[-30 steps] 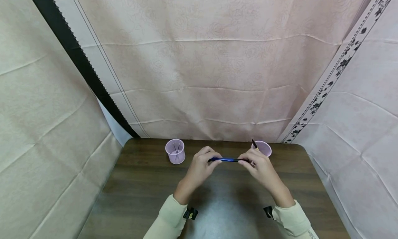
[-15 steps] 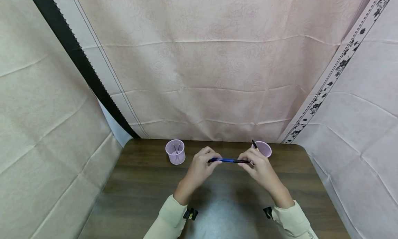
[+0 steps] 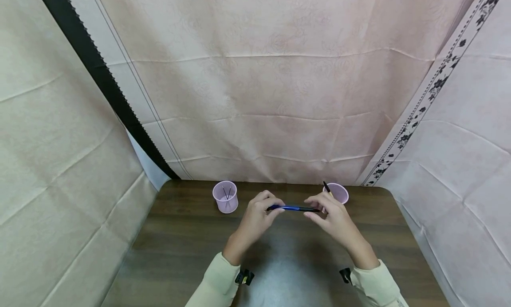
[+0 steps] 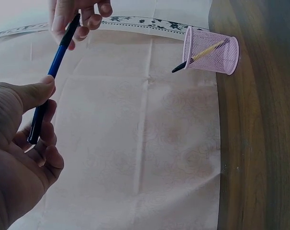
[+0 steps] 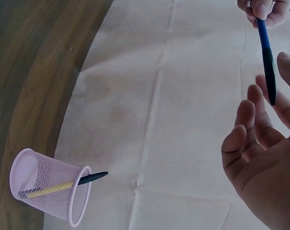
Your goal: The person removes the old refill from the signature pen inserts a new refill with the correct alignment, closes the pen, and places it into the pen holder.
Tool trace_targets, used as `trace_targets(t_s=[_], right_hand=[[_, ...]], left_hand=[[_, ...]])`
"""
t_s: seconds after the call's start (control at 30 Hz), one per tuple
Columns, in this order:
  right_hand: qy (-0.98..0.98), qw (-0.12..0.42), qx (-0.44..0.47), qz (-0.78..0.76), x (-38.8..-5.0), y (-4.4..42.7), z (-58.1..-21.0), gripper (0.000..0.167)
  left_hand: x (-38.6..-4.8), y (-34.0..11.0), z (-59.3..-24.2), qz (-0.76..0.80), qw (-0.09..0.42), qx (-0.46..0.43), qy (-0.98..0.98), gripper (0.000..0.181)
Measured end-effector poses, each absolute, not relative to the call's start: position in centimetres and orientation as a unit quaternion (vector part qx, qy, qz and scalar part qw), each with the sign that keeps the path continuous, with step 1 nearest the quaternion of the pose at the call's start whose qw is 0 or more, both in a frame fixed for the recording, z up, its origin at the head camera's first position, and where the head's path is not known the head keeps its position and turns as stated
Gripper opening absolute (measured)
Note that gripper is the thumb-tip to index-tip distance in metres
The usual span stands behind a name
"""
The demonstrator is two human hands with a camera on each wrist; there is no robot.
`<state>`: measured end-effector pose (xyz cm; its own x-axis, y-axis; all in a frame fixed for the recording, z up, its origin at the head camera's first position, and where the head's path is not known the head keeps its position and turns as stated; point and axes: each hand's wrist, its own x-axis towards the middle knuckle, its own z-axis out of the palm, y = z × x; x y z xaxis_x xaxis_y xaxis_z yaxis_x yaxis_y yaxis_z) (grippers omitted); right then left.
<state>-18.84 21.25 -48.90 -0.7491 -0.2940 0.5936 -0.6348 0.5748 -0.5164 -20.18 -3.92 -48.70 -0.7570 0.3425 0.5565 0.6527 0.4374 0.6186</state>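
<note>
Pinching blue pen [image 4: 55,62] nr one end btwn thumb & fingers of L hand [image 3: 255,216], above table [image 3: 187,262], btwn L cup [image 3: 227,208] & R cup [image 5: 54,203], aiming other end at R hand [image 3: 335,218]. Holding R thumb apart from loosely bent fingers, around that end, not gripping it; can't tell re touching.

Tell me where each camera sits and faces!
Head: worn there, facing forward and down at the table; left grip, right grip, sleeves show.
Left wrist: worn there, facing the blue pen; left grip close, right grip beyond.
Right wrist: worn there, facing the blue pen; right grip close, left beyond.
Wrist views share the blue pen and a mesh cup.
</note>
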Motion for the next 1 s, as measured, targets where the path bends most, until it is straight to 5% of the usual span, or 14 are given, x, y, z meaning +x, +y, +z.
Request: trace_targets(t_s=[0.33,1.0], right_hand=[[-0.868,0.192,0.268,0.37,-18.84,21.46,-48.45,0.014],[-0.846,0.222,0.29,0.387,-18.85,21.02,-48.71,0.029]], left_hand=[[-20.12,-3.91,-48.68,-0.438,0.187,-0.305,-0.824,0.009],[-20.04,-3.89,-48.91,-0.432,0.183,-0.306,-0.828,0.009]])
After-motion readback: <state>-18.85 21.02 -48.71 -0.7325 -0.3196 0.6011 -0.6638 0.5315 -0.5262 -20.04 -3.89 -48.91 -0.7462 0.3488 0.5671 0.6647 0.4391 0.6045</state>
